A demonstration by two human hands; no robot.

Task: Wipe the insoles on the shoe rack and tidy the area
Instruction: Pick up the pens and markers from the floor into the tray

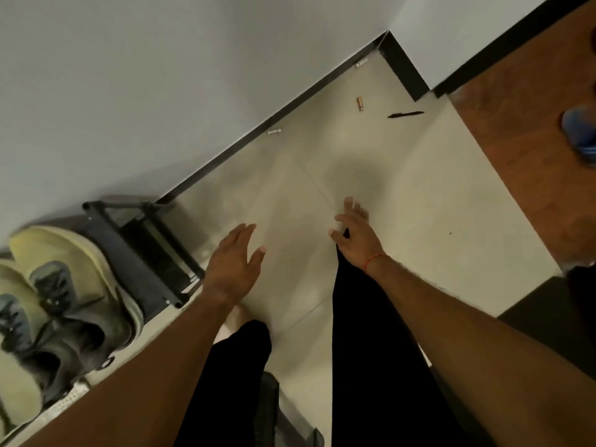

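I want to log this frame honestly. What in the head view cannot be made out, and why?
1. Insoles: none can be told apart; the shoes on the rack are blurred and cut off by the left edge.
2. Lower shelves: mostly hidden under the rack's top.
3. White bits by the wall: too small to name.
4. Blue slipper: cut off by the right edge.

Dim light, soft blur throughout (worst lower left), wide-angle bent edges
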